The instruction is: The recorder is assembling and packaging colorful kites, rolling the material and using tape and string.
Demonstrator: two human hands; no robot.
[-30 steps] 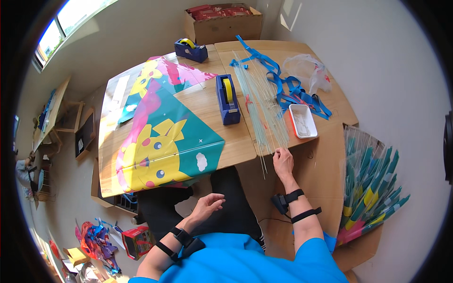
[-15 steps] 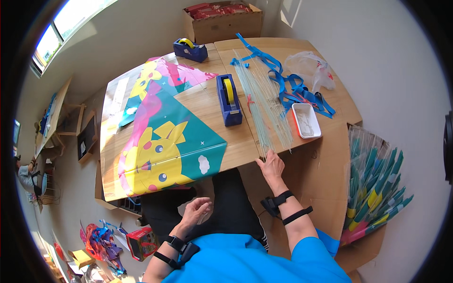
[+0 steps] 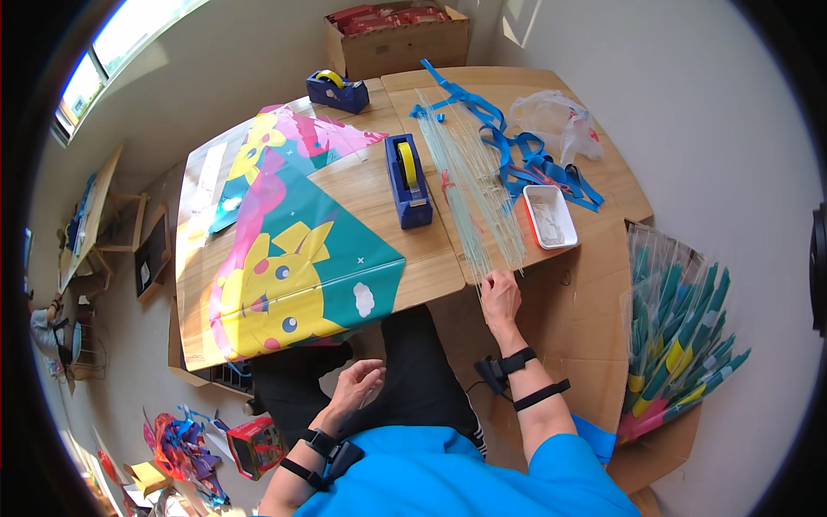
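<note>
A bundle of thin, pale translucent rods [image 3: 469, 194] lies lengthwise on the table. At its near end, my right hand [image 3: 501, 297] pinches one or more rod ends at the table's front edge; the exact number cannot be made out. Over my lap hovers my left hand [image 3: 357, 383], its fingers loosely bent and slightly apart, with nothing seen in them. A teal, pink and yellow printed kite sheet [image 3: 345, 233] is spread at the table's left front, nearest my left hand. Behind it lies a similar kite sheet [image 3: 323, 136].
Two blue tape dispensers [image 3: 412, 198] with yellow tape stand on the table. Right of the rods are blue ribbon [image 3: 543, 164], a plastic bag [image 3: 564, 125] and a white tray [image 3: 564, 233]. A carton of wrapped kites [image 3: 680, 345] stands right; another box [image 3: 401, 52] sits behind.
My right hand stays on the rod ends, its fingers more closed and turned slightly. The table and everything on it have shifted slightly left in view. My left hand has hardly moved.
</note>
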